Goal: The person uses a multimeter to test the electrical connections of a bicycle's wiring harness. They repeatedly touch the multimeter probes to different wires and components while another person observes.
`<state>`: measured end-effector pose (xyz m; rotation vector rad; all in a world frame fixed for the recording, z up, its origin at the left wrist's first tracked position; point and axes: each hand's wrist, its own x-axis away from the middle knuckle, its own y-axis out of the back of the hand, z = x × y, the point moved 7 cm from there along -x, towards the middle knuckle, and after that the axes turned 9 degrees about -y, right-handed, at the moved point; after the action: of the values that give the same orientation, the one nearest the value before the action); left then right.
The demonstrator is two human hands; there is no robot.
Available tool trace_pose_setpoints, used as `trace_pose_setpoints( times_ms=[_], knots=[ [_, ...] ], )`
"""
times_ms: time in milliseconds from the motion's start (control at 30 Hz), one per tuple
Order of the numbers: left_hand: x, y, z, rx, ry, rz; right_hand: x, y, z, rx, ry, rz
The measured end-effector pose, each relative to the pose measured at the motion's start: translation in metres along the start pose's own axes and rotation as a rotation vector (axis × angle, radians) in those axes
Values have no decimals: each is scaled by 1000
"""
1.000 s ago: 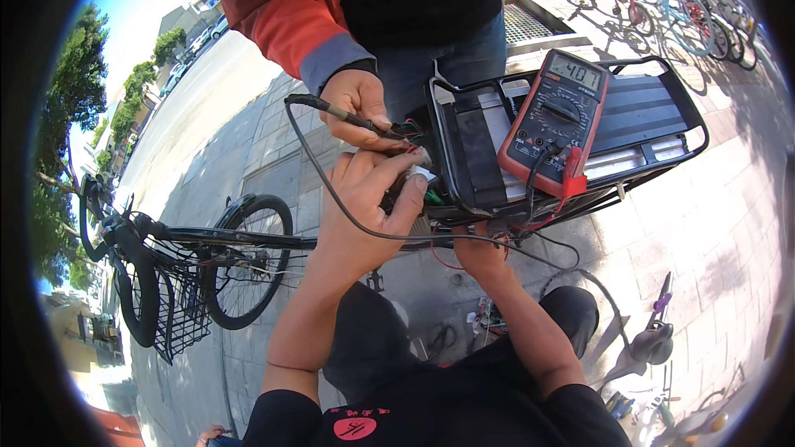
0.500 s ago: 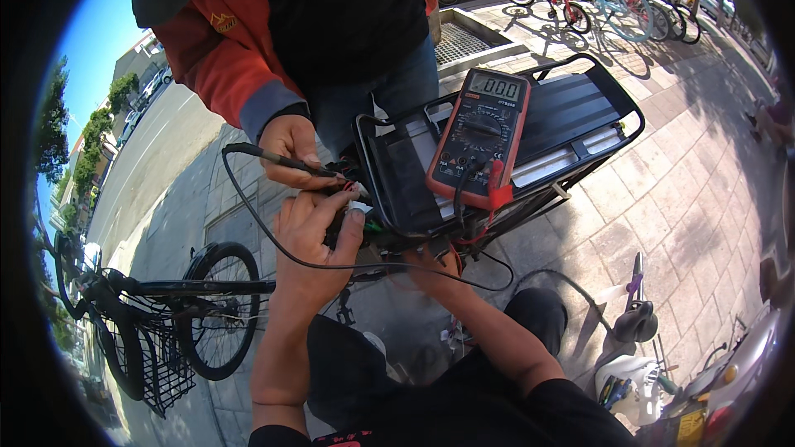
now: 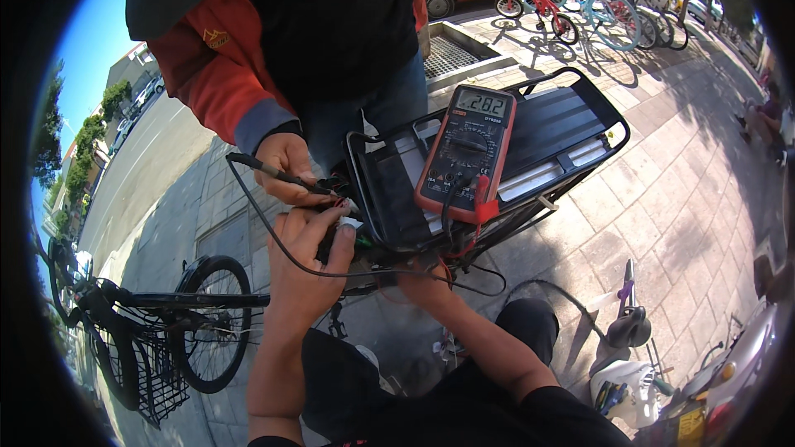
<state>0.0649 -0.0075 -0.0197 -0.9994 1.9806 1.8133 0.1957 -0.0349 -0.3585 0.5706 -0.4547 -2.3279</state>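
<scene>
My left hand (image 3: 305,258) is closed in a pinch, thumb against fingers, on a white connector (image 3: 351,222) with thin coloured wires. Just above it, another person's hand (image 3: 286,161) holds a black test probe (image 3: 300,185), its tip down at those wires. A red and black multimeter (image 3: 465,149) lies on the black rear rack (image 3: 571,120) of a bike, a reading on its display. From the meter a black lead (image 3: 377,271) loops across my left hand to the probe. My right hand (image 3: 422,283) reaches under the rack's near side; its fingers are hidden there.
The bike's front wheel (image 3: 214,323) and wire basket (image 3: 157,381) extend left. The other person, in a red and grey jacket (image 3: 219,66), stands opposite. A bicycle saddle (image 3: 629,327) and white container (image 3: 629,389) are at lower right. Parked bikes (image 3: 609,12) stand behind.
The meter's reading has changed. The view has shifted a little; my left hand keeps its pinch and the other person's probe stays at the wires.
</scene>
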Motion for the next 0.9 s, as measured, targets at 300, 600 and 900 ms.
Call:
trace_pose_setpoints(
  times_ms=[300,600,900],
  knots=[
    [4,0,3,-33,32,19,1,36,45,-105,203,-146],
    [5,2,4,-48,61,50,4,36,49,21,270,-166],
    [4,-1,2,-45,39,32,8,39,48,5,316,-208]
  ],
)
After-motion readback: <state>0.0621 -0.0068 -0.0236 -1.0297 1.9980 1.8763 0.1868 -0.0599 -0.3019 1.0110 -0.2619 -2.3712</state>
